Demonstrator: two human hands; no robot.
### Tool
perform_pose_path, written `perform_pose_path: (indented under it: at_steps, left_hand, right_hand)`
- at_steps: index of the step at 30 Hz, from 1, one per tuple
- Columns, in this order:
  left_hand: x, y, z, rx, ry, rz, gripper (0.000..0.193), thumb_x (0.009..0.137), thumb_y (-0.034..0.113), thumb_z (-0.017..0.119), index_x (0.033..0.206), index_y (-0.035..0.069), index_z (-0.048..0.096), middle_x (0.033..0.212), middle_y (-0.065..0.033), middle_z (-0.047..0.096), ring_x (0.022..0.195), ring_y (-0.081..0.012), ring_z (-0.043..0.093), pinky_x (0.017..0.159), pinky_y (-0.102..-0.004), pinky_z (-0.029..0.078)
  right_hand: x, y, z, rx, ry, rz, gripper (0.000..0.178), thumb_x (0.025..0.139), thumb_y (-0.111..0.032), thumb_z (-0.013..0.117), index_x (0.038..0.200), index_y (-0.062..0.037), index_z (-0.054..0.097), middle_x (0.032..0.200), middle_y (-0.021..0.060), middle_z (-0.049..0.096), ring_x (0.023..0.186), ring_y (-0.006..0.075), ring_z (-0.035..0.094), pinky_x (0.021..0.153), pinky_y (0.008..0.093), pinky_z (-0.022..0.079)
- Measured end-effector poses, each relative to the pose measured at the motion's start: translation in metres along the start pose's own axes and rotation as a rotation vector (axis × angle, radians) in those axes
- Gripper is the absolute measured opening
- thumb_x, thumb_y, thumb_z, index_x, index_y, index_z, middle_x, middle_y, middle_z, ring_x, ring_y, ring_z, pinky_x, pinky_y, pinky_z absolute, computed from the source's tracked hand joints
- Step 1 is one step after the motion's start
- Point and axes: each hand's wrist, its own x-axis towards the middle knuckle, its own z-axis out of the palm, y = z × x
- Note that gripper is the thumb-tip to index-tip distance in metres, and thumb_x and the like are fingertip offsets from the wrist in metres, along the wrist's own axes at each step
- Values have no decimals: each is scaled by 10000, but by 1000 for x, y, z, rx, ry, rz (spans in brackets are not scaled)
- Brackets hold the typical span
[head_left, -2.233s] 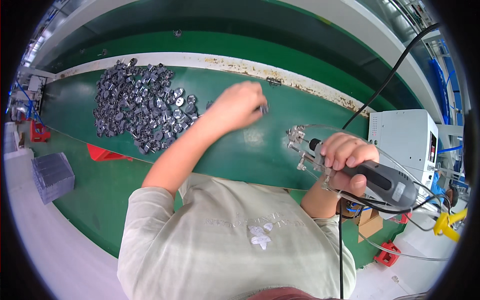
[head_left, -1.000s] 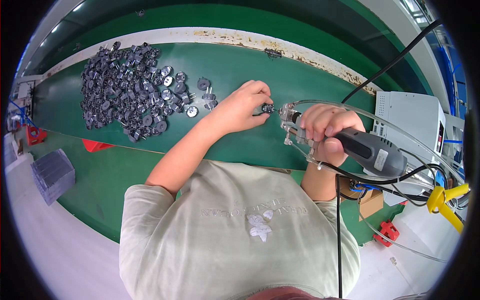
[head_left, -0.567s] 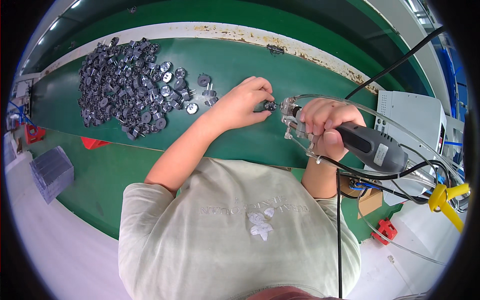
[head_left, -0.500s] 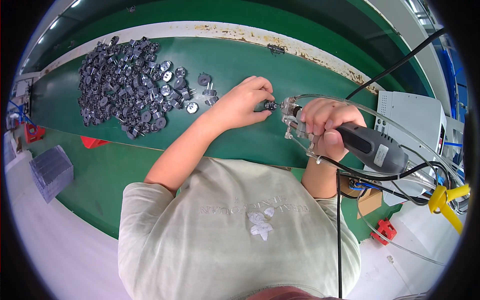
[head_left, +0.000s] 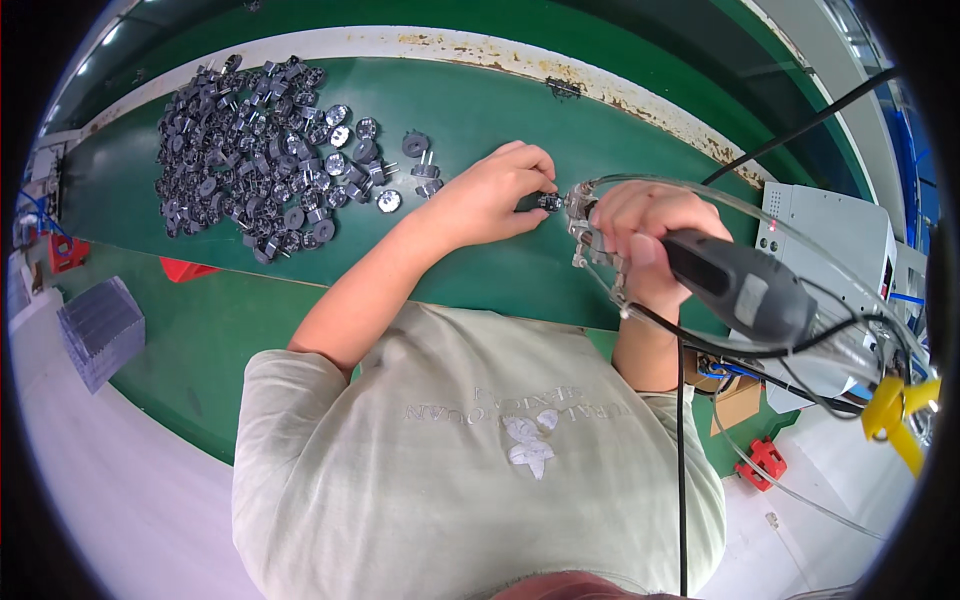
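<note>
Between the thumb and fingers of my left hand [head_left: 500, 195] is a small, round black plug part [head_left: 549, 202], held low over the green worktop. My right hand [head_left: 655, 228] wraps round a dark grey powered screwdriver [head_left: 740, 285], which has a metal feed head and a clear tube. The metal head [head_left: 580, 208] meets or almost meets the plug part; its very tip is hard to make out. Left of my left hand lie a few loose plug parts [head_left: 426, 171], some with two metal prongs, and a shiny round one [head_left: 388, 201].
A large heap of similar plug parts [head_left: 240, 170] covers the left of the green worktop [head_left: 480, 275]. At the right stand a white machine box [head_left: 825, 235] and hanging cables with a yellow tie [head_left: 890, 420]. A rusty white ledge [head_left: 480, 45] bounds the back.
The screwdriver's rear end has swung slightly toward me and its head sits a little closer to the plug part. My left hand keeps its pinch; the whole view has shifted slightly.
</note>
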Motion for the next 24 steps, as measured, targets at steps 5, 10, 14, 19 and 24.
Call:
perform_pose_path:
  at_steps: [5, 10, 14, 19, 24]
  left_hand:
    - [2, 1, -2, -4, -7, -3, 284, 797, 82, 820, 1048, -31, 748, 1111, -109, 660, 1104, -321, 620, 993, -410, 523]
    - [2, -1, -1, 3, 21, -11, 320, 787, 80, 818, 1088, -4, 749, 1190, -115, 674, 1150, -320, 634, 1011, -414, 526]
    - [-2, -2, -1, 18, 8, -36, 344, 782, 101, 825, 1101, 1, 745, 1225, -116, 669, 1180, -323, 627, 1037, -411, 520]
    - [-1, 0, 1, 23, 17, -31, 327, 785, 73, 818, 1099, 13, 748, 1216, -109, 665, 1169, -316, 628, 1011, -407, 532]
    - [-1, 0, 0, 29, 17, -7, 316, 793, 51, 812, 1100, 16, 747, 1204, -106, 664, 1144, -312, 630, 981, -405, 542]
  right_hand:
    - [9, -2, 3, -64, -85, 38, 277, 712, 99, 787, 862, -26, 591, 697, 69, 642, 632, 219, 664, 614, 334, 547]
    - [4, -23, -6, 107, 24, -39, 314, 955, -279, 773, 903, -61, 554, 667, 54, 588, 574, 207, 585, 614, 408, 542]
    - [2, -45, -12, 86, -37, -9, 323, 959, -331, 751, 935, -86, 541, 664, 42, 578, 561, 199, 583, 600, 412, 533]
    - [-7, -27, -4, 94, 22, 32, 321, 965, -314, 754, 942, -73, 544, 664, 49, 569, 537, 215, 580, 599, 434, 545]
    - [-9, -16, -5, 116, 10, 59, 305, 957, -294, 764, 932, -71, 557, 659, 58, 579, 540, 216, 584, 606, 435, 554]
